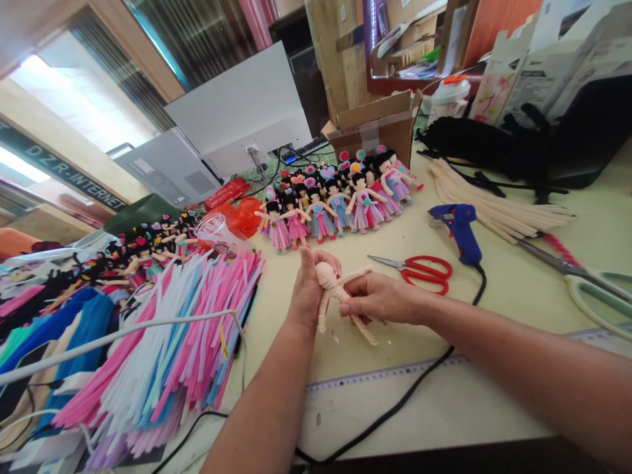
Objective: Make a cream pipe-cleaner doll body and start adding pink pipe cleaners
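Note:
A cream doll body of wound fuzzy stems, with head, arms and legs, is held between my two hands above the table. My left hand is at its head and one side, thumb raised, fingers behind it. My right hand pinches the torso from the right, and one doll arm sticks up past the fingers. Both legs point down toward the table. Red-handled scissors lie to the right of my right hand, and a blue glue gun lies beyond them.
Finished dolls stand grouped before a cardboard box. Pink, white and blue stems are piled at left. Cream stems and larger scissors lie right. A black cable crosses the ruler near the front edge.

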